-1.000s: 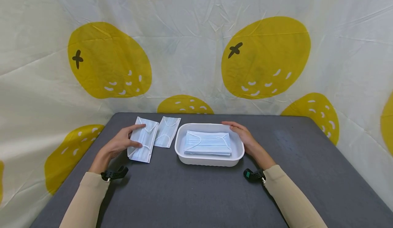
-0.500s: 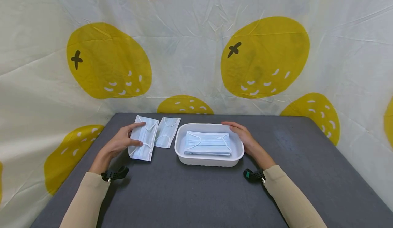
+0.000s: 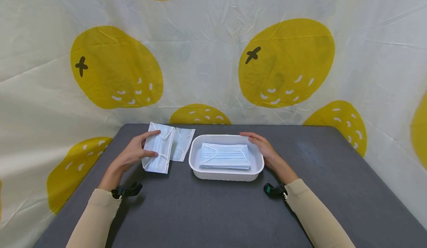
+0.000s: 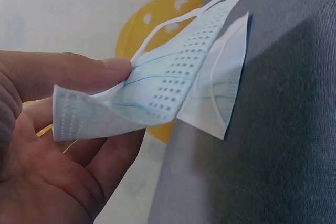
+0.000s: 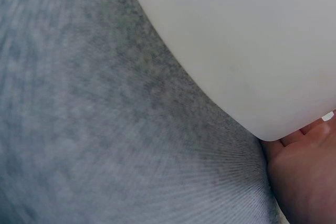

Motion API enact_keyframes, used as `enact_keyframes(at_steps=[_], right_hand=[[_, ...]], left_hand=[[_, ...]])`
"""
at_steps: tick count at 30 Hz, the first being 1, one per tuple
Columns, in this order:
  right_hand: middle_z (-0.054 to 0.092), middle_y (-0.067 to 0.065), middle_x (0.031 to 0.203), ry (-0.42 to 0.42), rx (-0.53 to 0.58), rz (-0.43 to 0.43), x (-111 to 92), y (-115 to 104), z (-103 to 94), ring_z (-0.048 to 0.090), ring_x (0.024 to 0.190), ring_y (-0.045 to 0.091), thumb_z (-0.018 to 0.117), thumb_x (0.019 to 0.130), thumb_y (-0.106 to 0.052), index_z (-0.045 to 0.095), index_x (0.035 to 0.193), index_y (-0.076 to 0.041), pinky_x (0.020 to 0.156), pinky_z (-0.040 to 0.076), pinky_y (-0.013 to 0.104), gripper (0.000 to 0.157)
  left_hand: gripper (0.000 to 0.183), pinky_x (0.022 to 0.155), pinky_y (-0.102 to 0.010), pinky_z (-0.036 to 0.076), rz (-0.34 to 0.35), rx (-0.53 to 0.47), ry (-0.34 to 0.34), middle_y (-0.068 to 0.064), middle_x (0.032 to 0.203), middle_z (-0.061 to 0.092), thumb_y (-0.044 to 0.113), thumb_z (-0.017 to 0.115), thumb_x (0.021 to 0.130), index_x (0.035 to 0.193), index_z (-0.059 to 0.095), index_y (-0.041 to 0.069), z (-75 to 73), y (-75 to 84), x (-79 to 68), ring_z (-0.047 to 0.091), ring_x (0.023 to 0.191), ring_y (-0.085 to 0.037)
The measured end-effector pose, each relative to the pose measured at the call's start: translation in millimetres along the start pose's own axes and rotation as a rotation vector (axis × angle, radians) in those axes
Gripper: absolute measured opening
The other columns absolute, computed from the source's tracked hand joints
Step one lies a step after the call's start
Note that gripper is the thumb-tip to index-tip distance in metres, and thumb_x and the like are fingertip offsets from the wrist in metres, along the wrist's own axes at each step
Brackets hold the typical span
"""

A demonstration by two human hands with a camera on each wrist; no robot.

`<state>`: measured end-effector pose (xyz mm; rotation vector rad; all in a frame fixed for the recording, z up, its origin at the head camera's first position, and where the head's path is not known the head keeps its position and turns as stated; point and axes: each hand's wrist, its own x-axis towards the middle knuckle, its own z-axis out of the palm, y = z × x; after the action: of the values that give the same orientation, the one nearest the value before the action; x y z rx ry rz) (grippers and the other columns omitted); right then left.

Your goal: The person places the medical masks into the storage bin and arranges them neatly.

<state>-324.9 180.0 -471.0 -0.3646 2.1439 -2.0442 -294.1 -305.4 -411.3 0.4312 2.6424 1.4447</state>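
My left hand (image 3: 135,152) pinches a light blue face mask (image 3: 159,148) near its left edge, between thumb and fingers. The mask is bowed and tilted above the table in the left wrist view, its ear loops hanging loose. Just right of it lies another face mask (image 3: 181,144), flat on the table and partly covered in the head view. A stack of folded face masks (image 3: 224,156) sits inside a white plastic tray (image 3: 196,166). My right hand (image 3: 265,149) rests along the tray's right end, fingers lying at the far right corner of the rim.
A dark grey table (image 3: 207,211) carries everything. Behind it hangs a white cloth (image 3: 200,62) with large yellow fruit prints. Each wrist wears a black strap, the left strap (image 3: 126,191) and the right strap (image 3: 275,189).
The left hand has raised the pinched mask a little and shifted it slightly right and away, so it covers more of the mask beside it. The right hand and tray stay put.
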Motion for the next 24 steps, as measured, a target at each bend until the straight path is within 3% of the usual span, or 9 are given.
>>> enact_keyframes(at_steps=[8, 13, 17, 24], right_hand=[[0.043, 0.017, 0.162, -0.004, -0.004, 0.002, -1, -2, 0.1, 0.062, 0.118, 0.007, 0.045, 0.11, -0.019, 0.05, 0.151, -0.003, 0.098, 0.05, 0.022, 0.045], [0.045, 0.016, 0.161, 0.004, 0.001, 0.004, -1, -2, 1.1, 0.061, 0.121, 0.01, 0.046, 0.11, -0.02, 0.05, 0.151, -0.003, 0.099, 0.05, 0.022, 0.045], [0.045, 0.017, 0.16, 0.006, 0.003, -0.002, -2, -2, 1.3, 0.061, 0.12, 0.009, 0.046, 0.109, -0.019, 0.05, 0.151, -0.002, 0.099, 0.05, 0.021, 0.045], [0.045, 0.016, 0.161, 0.012, -0.002, -0.002, -1, -1, 0.8, 0.061, 0.118, 0.005, 0.046, 0.109, -0.018, 0.051, 0.15, -0.002, 0.1, 0.049, 0.022, 0.044]], left_hand=[[0.085, 0.113, -0.059, 0.043, 0.015, 0.009, 0.031, -0.022, 0.168, 0.028, 0.004, 0.08, 0.084, 0.159, 0.042, 0.015, 7.5, 13.4, -0.8, 0.044, 0.137, -0.04], [0.084, 0.101, -0.045, 0.053, 0.048, 0.013, 0.035, -0.023, 0.165, 0.033, 0.002, 0.08, 0.084, 0.159, 0.043, 0.015, 14.2, 23.8, -2.1, 0.051, 0.13, -0.039], [0.084, 0.094, -0.038, 0.054, 0.072, 0.017, 0.043, -0.023, 0.162, 0.037, 0.001, 0.08, 0.083, 0.158, 0.043, 0.014, 19.6, 28.7, 0.4, 0.054, 0.125, -0.039], [0.082, 0.091, -0.04, 0.054, 0.1, 0.019, 0.035, -0.023, 0.158, 0.041, -0.001, 0.079, 0.083, 0.156, 0.046, 0.014, 29.1, 36.0, 6.8, 0.055, 0.121, -0.039]])
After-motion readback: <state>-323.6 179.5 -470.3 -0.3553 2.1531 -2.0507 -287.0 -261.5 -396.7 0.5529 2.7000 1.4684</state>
